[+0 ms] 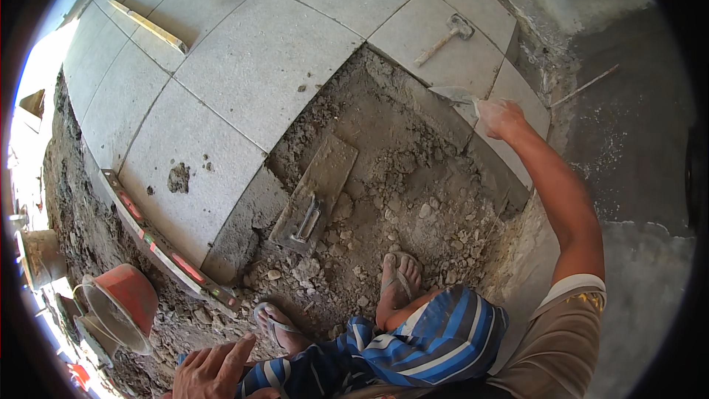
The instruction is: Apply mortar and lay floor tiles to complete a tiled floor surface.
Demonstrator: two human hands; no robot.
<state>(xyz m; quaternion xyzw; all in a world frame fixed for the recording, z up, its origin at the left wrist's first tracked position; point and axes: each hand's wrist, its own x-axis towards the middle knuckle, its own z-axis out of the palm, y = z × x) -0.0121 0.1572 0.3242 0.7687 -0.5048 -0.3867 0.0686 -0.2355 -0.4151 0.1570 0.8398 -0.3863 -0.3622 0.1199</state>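
Striped shorts cover my knees, before pale tiles, a rubble bed and, at right, a grey concrete floor. My right hand is curled around the trowel, which is at the tiles' edge, its blade and long axis pointing left and slightly away from me. My left hand has fingers loosely stretched.

A float is lying on the dirt, a level and a bucket sitting to its left. A hammer is resting on the tiles, beyond the trowel in the right hand.
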